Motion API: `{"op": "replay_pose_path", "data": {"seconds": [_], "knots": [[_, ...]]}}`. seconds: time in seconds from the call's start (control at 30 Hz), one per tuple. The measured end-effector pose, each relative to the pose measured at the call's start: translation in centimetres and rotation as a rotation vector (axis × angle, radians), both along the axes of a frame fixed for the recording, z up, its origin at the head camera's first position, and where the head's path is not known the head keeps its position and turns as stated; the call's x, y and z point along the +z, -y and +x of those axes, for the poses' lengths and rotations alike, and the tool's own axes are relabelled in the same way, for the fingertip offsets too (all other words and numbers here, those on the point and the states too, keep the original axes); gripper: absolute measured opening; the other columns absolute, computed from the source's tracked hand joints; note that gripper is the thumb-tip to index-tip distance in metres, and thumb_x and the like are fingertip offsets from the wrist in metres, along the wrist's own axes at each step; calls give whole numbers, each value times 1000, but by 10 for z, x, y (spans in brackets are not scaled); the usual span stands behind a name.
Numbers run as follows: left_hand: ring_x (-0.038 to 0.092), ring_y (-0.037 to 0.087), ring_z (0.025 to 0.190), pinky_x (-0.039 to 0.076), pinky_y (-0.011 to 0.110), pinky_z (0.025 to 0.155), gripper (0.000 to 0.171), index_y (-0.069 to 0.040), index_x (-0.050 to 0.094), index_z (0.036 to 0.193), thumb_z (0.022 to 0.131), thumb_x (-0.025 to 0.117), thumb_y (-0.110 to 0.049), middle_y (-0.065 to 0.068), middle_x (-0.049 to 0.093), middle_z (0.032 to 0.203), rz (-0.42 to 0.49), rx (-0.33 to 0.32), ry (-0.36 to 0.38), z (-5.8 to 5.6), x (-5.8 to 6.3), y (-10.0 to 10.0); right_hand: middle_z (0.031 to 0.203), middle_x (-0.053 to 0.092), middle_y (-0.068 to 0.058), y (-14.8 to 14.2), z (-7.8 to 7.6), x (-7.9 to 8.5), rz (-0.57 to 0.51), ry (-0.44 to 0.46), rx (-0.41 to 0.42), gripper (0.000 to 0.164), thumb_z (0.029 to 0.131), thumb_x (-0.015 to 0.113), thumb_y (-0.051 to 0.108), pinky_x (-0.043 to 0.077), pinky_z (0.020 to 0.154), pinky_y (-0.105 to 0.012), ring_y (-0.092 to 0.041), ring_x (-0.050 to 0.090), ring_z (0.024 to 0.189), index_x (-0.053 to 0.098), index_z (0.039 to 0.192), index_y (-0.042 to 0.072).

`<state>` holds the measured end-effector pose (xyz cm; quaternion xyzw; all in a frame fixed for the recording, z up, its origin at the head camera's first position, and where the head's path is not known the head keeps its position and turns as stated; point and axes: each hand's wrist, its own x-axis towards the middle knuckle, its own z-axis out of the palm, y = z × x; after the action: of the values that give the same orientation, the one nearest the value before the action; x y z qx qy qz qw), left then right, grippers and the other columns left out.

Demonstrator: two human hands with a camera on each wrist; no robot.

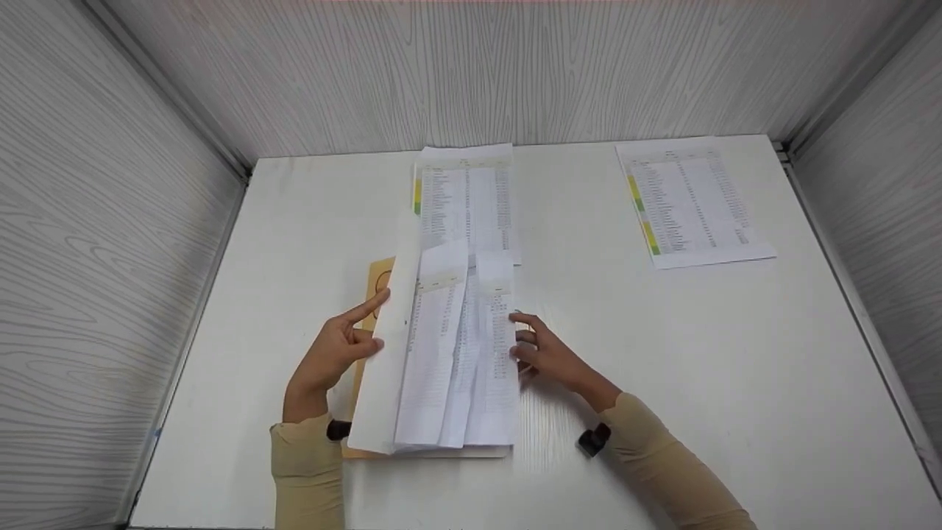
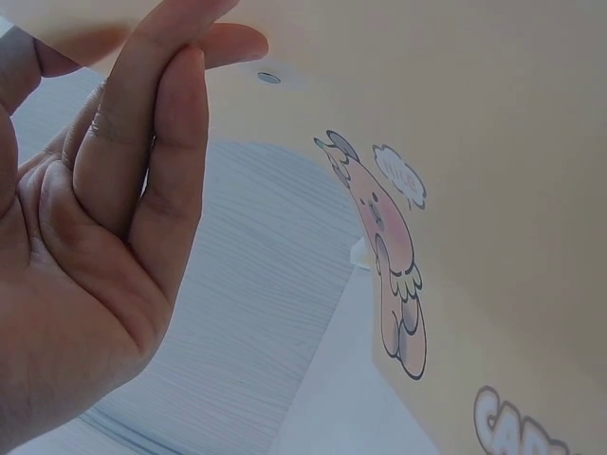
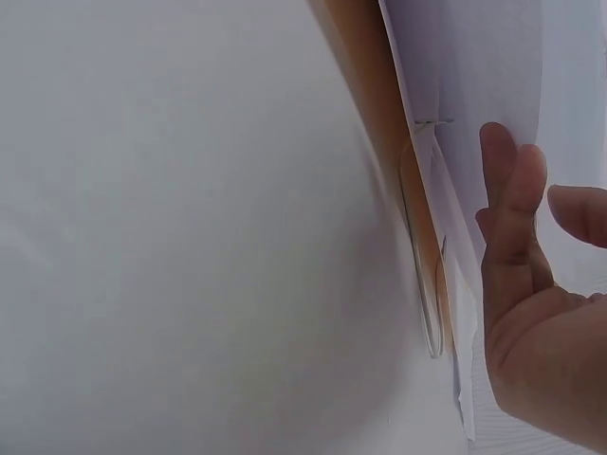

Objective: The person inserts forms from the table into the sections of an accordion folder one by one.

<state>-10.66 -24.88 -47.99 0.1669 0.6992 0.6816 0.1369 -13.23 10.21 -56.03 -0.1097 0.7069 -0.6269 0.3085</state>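
Note:
A folder with an orange outside and a white inner cover (image 1: 379,383) lies partly open at the table's front middle. My left hand (image 1: 324,361) pinches the cover's left edge. In the left wrist view the cover's outside (image 2: 512,190) shows a cartoon figure and lettering. Loosely fanned printed sheets (image 1: 497,397) stand in the folder, bent and overlapping. My right hand (image 1: 552,359) pinches their right edge, thumb on one side and fingers on the other. In the right wrist view a bent metal wire fastener (image 3: 432,332) shows beside the sheets and the orange cover.
Behind the folder lies a printed sheet (image 1: 467,188) with yellow and green marks, its lower part overlapped. Another such sheet (image 1: 692,202) lies at the back right of the white table (image 1: 699,383). Wood-grain panels (image 1: 471,73) enclose the table at the back and sides.

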Motion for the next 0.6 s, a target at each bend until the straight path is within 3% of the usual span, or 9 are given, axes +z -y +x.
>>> {"op": "replay_pose_path", "data": {"seconds": [0.33,0.6], "knots": [[13,21,43,20,31,46,71,2,26,150,84,52,11,-9,30,47,-26,20,42,1,1,-1,134,54,-22,11,-6,-1,-1,-10,27,61,95,46,0,50,62,-26,-13,63,74,21,150,11],[14,16,43,18,30,43,71,2,27,150,84,52,12,-11,30,47,-31,22,38,2,2,-2,123,61,-20,18,-11,-8,21,-25,27,65,92,50,0,47,61,-26,-13,58,71,22,150,12]]}}
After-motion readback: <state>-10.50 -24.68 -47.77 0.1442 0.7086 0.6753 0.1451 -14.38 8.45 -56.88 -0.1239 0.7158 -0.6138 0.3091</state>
